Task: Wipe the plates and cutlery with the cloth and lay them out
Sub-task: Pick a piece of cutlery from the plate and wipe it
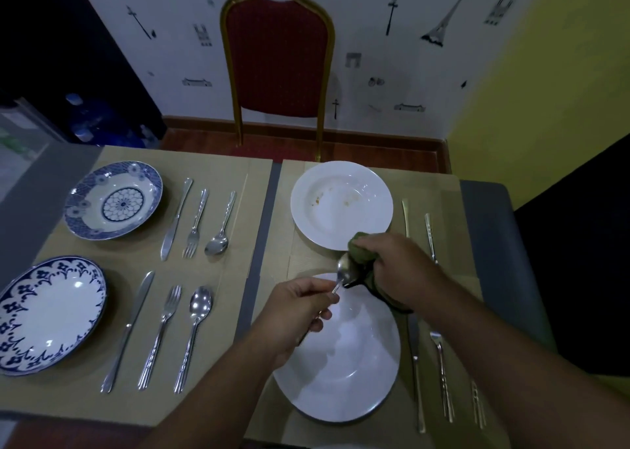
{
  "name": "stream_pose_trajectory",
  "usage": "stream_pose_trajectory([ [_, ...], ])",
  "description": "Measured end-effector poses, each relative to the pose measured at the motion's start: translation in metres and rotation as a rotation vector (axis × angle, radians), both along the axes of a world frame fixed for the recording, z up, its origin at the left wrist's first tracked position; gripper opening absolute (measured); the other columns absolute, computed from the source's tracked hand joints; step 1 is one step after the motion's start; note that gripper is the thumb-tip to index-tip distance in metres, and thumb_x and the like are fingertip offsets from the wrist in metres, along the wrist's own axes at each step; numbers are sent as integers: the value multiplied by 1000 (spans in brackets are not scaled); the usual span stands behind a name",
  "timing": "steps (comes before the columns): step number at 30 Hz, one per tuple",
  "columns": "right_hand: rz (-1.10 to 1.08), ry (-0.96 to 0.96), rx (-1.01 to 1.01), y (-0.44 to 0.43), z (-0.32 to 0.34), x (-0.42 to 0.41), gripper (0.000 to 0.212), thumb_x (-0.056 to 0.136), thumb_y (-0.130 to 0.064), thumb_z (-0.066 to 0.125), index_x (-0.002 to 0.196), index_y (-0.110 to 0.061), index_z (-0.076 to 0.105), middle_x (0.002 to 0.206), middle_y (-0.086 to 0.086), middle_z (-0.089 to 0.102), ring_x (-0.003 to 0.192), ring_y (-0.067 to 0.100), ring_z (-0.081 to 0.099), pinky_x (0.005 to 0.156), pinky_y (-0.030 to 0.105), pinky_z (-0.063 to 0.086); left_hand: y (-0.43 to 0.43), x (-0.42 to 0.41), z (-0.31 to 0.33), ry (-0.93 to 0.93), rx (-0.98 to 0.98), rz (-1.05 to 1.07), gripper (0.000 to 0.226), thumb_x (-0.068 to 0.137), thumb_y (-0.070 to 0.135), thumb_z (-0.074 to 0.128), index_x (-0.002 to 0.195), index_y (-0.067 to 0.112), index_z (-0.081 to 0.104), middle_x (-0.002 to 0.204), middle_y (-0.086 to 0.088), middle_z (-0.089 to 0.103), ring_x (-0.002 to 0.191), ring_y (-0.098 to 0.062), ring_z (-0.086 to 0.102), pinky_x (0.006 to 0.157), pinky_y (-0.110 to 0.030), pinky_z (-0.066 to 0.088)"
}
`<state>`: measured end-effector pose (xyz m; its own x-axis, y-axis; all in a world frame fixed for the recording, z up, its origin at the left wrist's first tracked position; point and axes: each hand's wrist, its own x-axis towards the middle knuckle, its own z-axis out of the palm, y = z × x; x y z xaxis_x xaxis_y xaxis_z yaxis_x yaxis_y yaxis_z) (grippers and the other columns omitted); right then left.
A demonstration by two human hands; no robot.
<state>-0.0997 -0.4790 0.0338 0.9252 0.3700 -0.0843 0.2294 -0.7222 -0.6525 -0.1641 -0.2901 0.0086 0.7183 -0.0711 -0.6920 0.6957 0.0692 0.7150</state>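
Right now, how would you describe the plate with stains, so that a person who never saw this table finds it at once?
Find the red chair behind the table. Just in front of it, on the right mat, lies the far white plate. Unlike the near white plate below it, it has small brownish specks inside; the left plates have blue patterns.

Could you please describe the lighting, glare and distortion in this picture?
Head view: dim overall, far left background nearly black; glare spots on the near patterned plate and near white plate; wide-angle distortion bows the table edges; the spoon held by the left hand and the cloth in the right hand look slightly soft.
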Motion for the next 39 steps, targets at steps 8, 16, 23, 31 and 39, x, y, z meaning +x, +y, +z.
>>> stream_pose_trajectory([
  [8,-68,-223,-100,-13,4,-8,52,72,-1,46,120,-11,63,126,7,60,118,23,50,103,26,30,-14,5,4,90,-86,165,21,90,-6,65,105,5,76,90,-20,69,74,-26,58,64,-32,50],
  [16,131,-221,-86,-8,-41,-24,53,56,3,73,108,-8,69,110,9,67,107,23,52,96,33,42,-24,7,13,51,-138,88,25,91,-12,59,98,3,78,89,-21,71,72,-22,60,64,-25,54],
  [23,158,-234,-147,-1,-34,-38,51,54,-3,78,104,-12,70,107,4,68,102,27,57,87,40,48,-17,0,8,46,-161,37,26,94,-8,60,105,6,78,89,-12,77,66,-14,68,59,-22,54],
  [31,-19,-267,-49,-15,18,-8,18,56,19,55,71,12,64,74,27,63,71,31,51,67,37,35,-16,4,6,183,-218,-3,23,91,-2,69,113,0,73,100,-15,75,83,-18,70,71,-24,58],
  [39,-33,-157,6,-17,-5,-36,34,54,14,48,81,8,68,85,21,68,78,25,55,76,33,43,-19,26,8,178,-175,-27,2,92,12,69,91,13,71,64,2,54,51,-7,52,56,-19,47],
])
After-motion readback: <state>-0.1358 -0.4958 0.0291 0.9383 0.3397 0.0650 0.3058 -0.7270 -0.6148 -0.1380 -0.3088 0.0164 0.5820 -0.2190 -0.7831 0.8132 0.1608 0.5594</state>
